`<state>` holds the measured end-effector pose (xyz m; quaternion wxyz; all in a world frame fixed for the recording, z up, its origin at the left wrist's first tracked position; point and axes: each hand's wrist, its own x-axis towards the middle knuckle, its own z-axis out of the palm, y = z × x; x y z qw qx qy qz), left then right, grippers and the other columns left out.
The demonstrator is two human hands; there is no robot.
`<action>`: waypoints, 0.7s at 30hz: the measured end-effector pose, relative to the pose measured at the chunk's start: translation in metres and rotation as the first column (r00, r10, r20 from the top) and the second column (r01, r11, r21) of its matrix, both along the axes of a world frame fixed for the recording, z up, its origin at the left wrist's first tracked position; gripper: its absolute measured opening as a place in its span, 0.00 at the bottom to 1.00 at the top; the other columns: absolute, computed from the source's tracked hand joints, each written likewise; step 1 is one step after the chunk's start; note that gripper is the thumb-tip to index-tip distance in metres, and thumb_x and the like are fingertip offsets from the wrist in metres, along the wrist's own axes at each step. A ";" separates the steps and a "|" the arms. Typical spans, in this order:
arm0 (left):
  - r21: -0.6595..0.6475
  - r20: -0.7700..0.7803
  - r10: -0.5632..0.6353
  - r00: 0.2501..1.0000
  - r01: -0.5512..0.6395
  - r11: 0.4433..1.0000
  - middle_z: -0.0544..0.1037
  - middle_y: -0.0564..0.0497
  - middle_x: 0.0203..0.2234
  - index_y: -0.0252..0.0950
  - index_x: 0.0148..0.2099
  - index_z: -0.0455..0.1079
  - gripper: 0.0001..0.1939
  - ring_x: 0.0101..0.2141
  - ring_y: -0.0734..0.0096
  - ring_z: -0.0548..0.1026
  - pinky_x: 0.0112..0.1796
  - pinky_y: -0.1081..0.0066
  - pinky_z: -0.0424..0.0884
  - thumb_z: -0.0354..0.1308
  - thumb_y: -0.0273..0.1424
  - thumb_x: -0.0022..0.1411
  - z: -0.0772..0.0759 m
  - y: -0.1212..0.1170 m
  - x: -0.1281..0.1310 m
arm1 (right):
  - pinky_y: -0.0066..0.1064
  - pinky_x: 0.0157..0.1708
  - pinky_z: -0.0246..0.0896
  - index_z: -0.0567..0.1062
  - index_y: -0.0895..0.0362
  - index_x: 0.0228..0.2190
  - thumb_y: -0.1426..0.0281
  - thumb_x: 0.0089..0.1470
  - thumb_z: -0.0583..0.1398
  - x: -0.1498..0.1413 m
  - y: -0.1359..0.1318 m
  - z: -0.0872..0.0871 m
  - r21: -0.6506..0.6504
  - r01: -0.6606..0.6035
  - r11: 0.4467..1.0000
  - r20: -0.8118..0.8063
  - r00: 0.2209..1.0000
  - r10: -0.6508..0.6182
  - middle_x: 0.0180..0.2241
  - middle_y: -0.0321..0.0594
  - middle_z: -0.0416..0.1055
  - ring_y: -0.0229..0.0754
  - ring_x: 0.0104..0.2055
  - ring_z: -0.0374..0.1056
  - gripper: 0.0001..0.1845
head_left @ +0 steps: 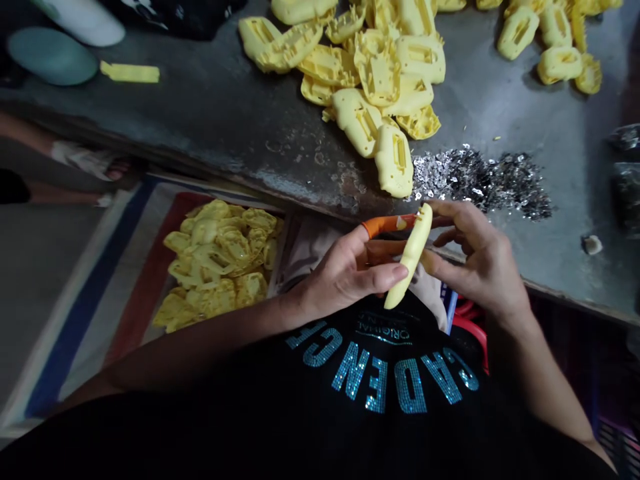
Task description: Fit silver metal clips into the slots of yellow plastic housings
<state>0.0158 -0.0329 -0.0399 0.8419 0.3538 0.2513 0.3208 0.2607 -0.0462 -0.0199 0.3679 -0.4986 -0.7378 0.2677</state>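
A yellow plastic shell (411,257) is held on edge just in front of the table. My left hand (345,270) is closed on it, thumb on the near face; orange covers wrap two of its fingers. My right hand (477,257) grips the shell from the other side, its index fingertip at the upper end and its thumb behind. Whether a small part is also between the right fingers is hidden. Just beyond my hands lies a heap of small shiny metal pieces (475,177), beside a pile of similar yellow shells (377,67).
More yellow shells (555,30) lie at the table's far right. Below the table edge at left, a striped container (130,287) holds many shells. A yellow strip (133,73) and a grey-green oval object (53,56) are at upper left. Another person's foot (93,160) shows at left.
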 end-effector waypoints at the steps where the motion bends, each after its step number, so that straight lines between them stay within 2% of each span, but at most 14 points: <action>1: 0.027 -0.011 0.020 1.000 -0.020 0.999 0.89 0.44 0.54 0.43 0.72 0.76 0.35 0.44 0.66 0.87 0.44 0.73 0.81 0.80 0.40 0.66 0.000 -0.002 -0.003 | 0.42 0.44 0.82 0.78 0.48 0.64 0.63 0.64 0.73 -0.004 0.000 -0.003 0.029 0.009 1.000 -0.007 1.000 -0.009 0.55 0.44 0.81 0.50 0.51 0.81 0.29; 3: 0.101 -0.075 0.049 0.996 -0.042 0.994 0.88 0.43 0.56 0.44 0.73 0.78 0.35 0.47 0.64 0.87 0.47 0.72 0.81 0.79 0.40 0.68 -0.001 -0.006 -0.012 | 0.42 0.44 0.83 0.77 0.47 0.65 0.65 0.64 0.73 -0.013 -0.002 -0.011 0.119 0.032 0.992 -0.030 0.999 -0.029 0.56 0.44 0.80 0.49 0.50 0.80 0.30; 5: 0.188 -0.183 0.076 0.980 -0.041 0.981 0.88 0.44 0.54 0.45 0.74 0.78 0.35 0.47 0.64 0.86 0.45 0.73 0.80 0.78 0.42 0.69 -0.004 -0.011 -0.024 | 0.43 0.44 0.83 0.76 0.46 0.66 0.68 0.63 0.73 -0.021 -0.002 -0.016 0.228 0.053 0.972 -0.037 0.998 -0.046 0.57 0.44 0.80 0.50 0.52 0.79 0.32; 9: 0.252 -0.284 0.139 0.949 -0.067 0.965 0.88 0.48 0.38 0.42 0.73 0.80 0.34 0.33 0.71 0.80 0.33 0.75 0.74 0.75 0.48 0.71 -0.006 -0.016 -0.044 | 0.45 0.45 0.85 0.74 0.46 0.68 0.70 0.64 0.71 -0.038 0.003 -0.020 0.361 0.053 0.931 0.002 0.998 -0.058 0.59 0.46 0.80 0.51 0.53 0.80 0.34; 11: 0.265 -0.289 0.203 0.936 -0.126 0.956 0.87 0.48 0.35 0.38 0.68 0.84 0.32 0.31 0.71 0.79 0.33 0.74 0.74 0.76 0.50 0.70 -0.007 -0.016 -0.049 | 0.45 0.46 0.85 0.73 0.45 0.69 0.70 0.65 0.71 -0.049 0.006 -0.019 0.369 0.042 0.929 0.018 0.998 -0.052 0.59 0.46 0.79 0.51 0.52 0.80 0.34; 14: 0.319 -0.327 0.338 0.882 -0.234 0.918 0.90 0.45 0.37 0.34 0.56 0.89 0.28 0.33 0.66 0.84 0.37 0.71 0.79 0.79 0.51 0.64 -0.012 -0.014 -0.056 | 0.46 0.49 0.85 0.71 0.45 0.70 0.68 0.68 0.69 -0.067 0.012 -0.020 0.343 0.025 0.939 0.040 0.998 -0.041 0.60 0.47 0.79 0.52 0.55 0.79 0.34; 16: 0.328 -0.344 0.407 0.846 -0.298 0.897 0.91 0.44 0.39 0.35 0.51 0.89 0.27 0.37 0.59 0.88 0.39 0.67 0.83 0.82 0.50 0.59 -0.024 -0.016 -0.070 | 0.47 0.53 0.84 0.69 0.46 0.72 0.64 0.71 0.66 -0.073 0.020 -0.022 0.285 -0.054 0.957 0.082 0.996 0.032 0.63 0.49 0.78 0.52 0.58 0.79 0.33; 18: 0.334 -0.366 0.473 0.801 -0.362 0.870 0.92 0.44 0.43 0.38 0.53 0.86 0.27 0.44 0.52 0.89 0.43 0.64 0.85 0.82 0.48 0.58 -0.043 -0.020 -0.100 | 0.51 0.58 0.80 0.68 0.48 0.73 0.59 0.73 0.65 -0.067 0.035 -0.023 0.205 -0.124 0.971 0.165 0.982 0.090 0.65 0.51 0.78 0.55 0.62 0.78 0.32; 19: 0.369 -0.389 0.546 0.742 -0.418 0.830 0.92 0.45 0.46 0.40 0.55 0.85 0.27 0.46 0.50 0.90 0.45 0.62 0.85 0.83 0.46 0.58 -0.053 -0.023 -0.121 | 0.54 0.61 0.78 0.69 0.49 0.72 0.55 0.73 0.65 -0.060 0.045 -0.023 0.172 -0.112 0.979 0.229 0.971 0.071 0.66 0.52 0.78 0.58 0.63 0.77 0.32; 21: 0.477 -0.468 0.672 0.573 -0.476 0.739 0.91 0.50 0.53 0.45 0.60 0.82 0.30 0.54 0.48 0.88 0.49 0.62 0.85 0.83 0.41 0.58 -0.074 -0.028 -0.170 | 0.62 0.63 0.70 0.73 0.51 0.70 0.48 0.71 0.65 -0.041 0.068 -0.022 0.149 0.052 0.987 0.397 0.912 -0.108 0.65 0.56 0.79 0.66 0.64 0.73 0.35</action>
